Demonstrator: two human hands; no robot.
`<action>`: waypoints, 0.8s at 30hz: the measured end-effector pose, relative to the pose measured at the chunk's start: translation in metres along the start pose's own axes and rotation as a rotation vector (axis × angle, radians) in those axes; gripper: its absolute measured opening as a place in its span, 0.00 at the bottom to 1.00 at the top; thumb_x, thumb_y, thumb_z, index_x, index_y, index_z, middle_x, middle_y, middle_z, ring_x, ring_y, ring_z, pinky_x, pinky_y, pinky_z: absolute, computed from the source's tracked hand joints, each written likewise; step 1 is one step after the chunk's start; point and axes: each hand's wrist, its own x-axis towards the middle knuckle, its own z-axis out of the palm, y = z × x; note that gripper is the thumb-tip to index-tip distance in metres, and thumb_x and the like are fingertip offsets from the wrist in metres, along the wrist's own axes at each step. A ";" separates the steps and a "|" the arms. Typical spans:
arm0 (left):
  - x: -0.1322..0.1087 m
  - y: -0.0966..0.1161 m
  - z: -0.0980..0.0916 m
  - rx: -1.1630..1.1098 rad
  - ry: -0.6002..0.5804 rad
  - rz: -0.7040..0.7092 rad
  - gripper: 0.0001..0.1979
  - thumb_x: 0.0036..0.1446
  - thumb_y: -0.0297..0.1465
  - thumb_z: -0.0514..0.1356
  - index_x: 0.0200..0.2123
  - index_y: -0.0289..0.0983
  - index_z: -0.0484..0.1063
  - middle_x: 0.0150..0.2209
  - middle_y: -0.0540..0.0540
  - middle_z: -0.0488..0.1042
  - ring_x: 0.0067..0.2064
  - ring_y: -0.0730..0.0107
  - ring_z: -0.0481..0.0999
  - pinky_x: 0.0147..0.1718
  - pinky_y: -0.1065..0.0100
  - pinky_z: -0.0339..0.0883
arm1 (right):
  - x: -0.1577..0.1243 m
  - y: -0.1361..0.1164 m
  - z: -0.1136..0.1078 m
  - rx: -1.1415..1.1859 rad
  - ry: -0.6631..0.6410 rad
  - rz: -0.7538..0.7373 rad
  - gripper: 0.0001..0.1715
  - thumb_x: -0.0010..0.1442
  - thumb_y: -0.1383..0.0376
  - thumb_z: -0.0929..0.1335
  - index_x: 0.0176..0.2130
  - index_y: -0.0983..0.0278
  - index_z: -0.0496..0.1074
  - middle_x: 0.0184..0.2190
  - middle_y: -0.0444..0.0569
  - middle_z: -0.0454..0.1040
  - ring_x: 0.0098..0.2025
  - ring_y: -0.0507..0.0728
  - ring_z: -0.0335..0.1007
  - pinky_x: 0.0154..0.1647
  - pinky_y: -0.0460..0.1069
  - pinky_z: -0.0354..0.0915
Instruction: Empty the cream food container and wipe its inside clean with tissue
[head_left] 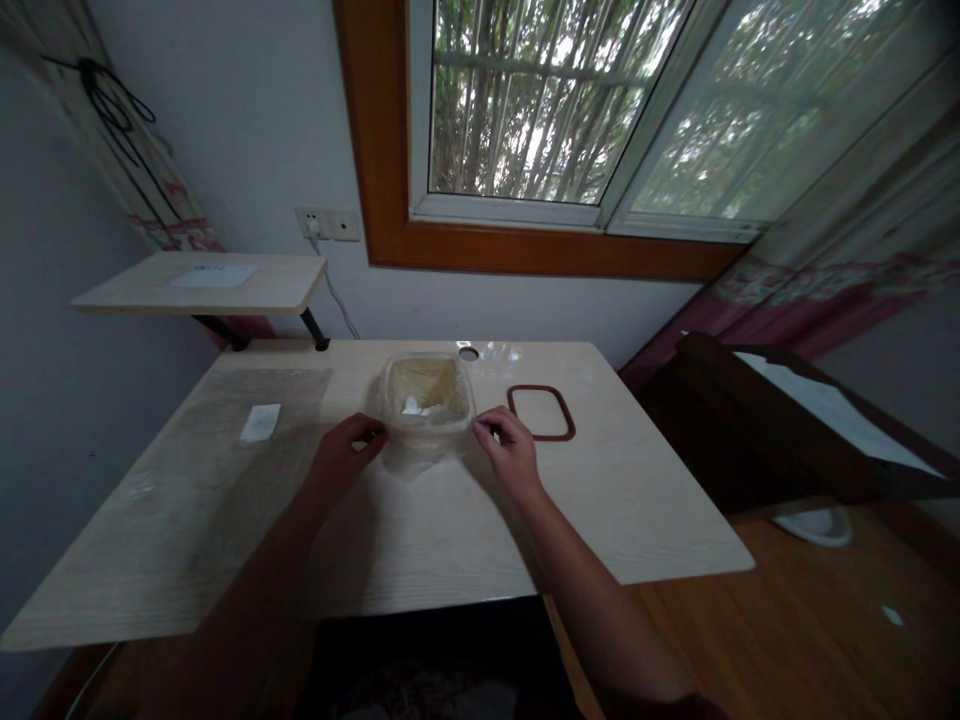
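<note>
A small square bin (427, 362) stands on the desk, lined with a thin, see-through plastic bag (420, 450) that is folded over its rim and hangs down the front. White scraps, perhaps crumpled paper, lie inside. My left hand (351, 450) pinches the bag at the bin's front left corner. At the front right corner, my right hand (510, 440) has thumb and fingers closed on the bag's edge. Just right of that hand, a brown square ring (566, 412) with rounded corners lies flat on the desk.
A clear sheet (187, 440) covers the desk's left part, with a white paper slip (261, 423) on it. A raised shelf (270, 280) stands at the back left. Behind the bin is a cable hole (469, 354). A dark piece of furniture (690, 430) stands at the right.
</note>
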 end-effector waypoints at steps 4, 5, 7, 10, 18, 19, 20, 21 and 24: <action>0.000 -0.007 0.004 -0.052 0.013 -0.034 0.09 0.55 0.38 0.62 0.33 0.39 0.74 0.33 0.46 0.79 0.34 0.64 0.79 0.38 0.62 0.74 | 0.001 -0.003 -0.001 -0.005 0.017 -0.003 0.04 0.63 0.63 0.71 0.35 0.59 0.77 0.31 0.46 0.74 0.34 0.56 0.68 0.35 0.51 0.63; 0.001 -0.009 0.005 -0.076 0.024 -0.053 0.10 0.55 0.39 0.63 0.35 0.38 0.74 0.33 0.46 0.79 0.34 0.64 0.79 0.38 0.62 0.74 | 0.002 -0.004 -0.002 -0.004 0.016 -0.004 0.05 0.64 0.63 0.71 0.35 0.59 0.77 0.31 0.46 0.74 0.33 0.56 0.68 0.34 0.51 0.63; 0.002 -0.014 0.007 -0.125 0.044 -0.090 0.15 0.55 0.41 0.64 0.42 0.38 0.74 0.35 0.45 0.80 0.35 0.64 0.80 0.38 0.62 0.75 | 0.003 -0.006 -0.003 -0.007 0.014 -0.006 0.05 0.64 0.62 0.71 0.35 0.59 0.77 0.31 0.46 0.74 0.34 0.56 0.68 0.35 0.51 0.63; 0.005 -0.017 0.009 -0.190 0.021 -0.103 0.25 0.56 0.43 0.63 0.53 0.37 0.71 0.36 0.45 0.80 0.36 0.62 0.81 0.38 0.61 0.75 | 0.007 -0.009 -0.006 -0.010 0.022 -0.008 0.06 0.64 0.61 0.71 0.35 0.59 0.77 0.31 0.46 0.73 0.35 0.56 0.68 0.36 0.51 0.64; 0.018 -0.007 0.008 0.086 0.003 -0.018 0.10 0.54 0.34 0.59 0.39 0.39 0.75 0.33 0.48 0.77 0.31 0.68 0.76 0.34 0.67 0.69 | 0.014 -0.009 -0.004 0.087 -0.015 0.016 0.05 0.65 0.60 0.71 0.37 0.59 0.76 0.35 0.46 0.73 0.37 0.56 0.69 0.37 0.51 0.65; 0.019 -0.005 0.008 0.110 0.022 -0.028 0.09 0.53 0.33 0.59 0.37 0.39 0.75 0.32 0.49 0.76 0.30 0.68 0.75 0.34 0.67 0.68 | 0.014 -0.009 -0.004 0.095 -0.017 0.019 0.05 0.65 0.60 0.71 0.37 0.59 0.76 0.35 0.46 0.73 0.37 0.55 0.69 0.37 0.51 0.65; 0.020 -0.004 0.008 0.128 0.041 -0.040 0.08 0.52 0.33 0.59 0.36 0.39 0.75 0.30 0.49 0.76 0.30 0.68 0.74 0.33 0.67 0.67 | 0.014 -0.009 -0.004 0.098 -0.020 0.020 0.05 0.65 0.61 0.71 0.37 0.59 0.76 0.35 0.46 0.73 0.37 0.55 0.69 0.37 0.51 0.65; 0.021 -0.003 0.009 0.141 0.059 -0.049 0.07 0.52 0.33 0.60 0.35 0.39 0.75 0.29 0.50 0.75 0.30 0.67 0.74 0.33 0.67 0.67 | 0.014 -0.009 -0.004 0.096 -0.022 0.018 0.05 0.65 0.61 0.71 0.37 0.59 0.76 0.34 0.46 0.72 0.37 0.56 0.69 0.38 0.51 0.65; 0.023 -0.001 0.009 0.165 0.088 -0.039 0.05 0.51 0.33 0.60 0.32 0.40 0.74 0.28 0.50 0.75 0.31 0.66 0.73 0.32 0.67 0.65 | 0.014 -0.010 -0.005 0.073 -0.027 0.011 0.05 0.65 0.60 0.71 0.36 0.59 0.75 0.34 0.46 0.73 0.38 0.56 0.69 0.39 0.52 0.65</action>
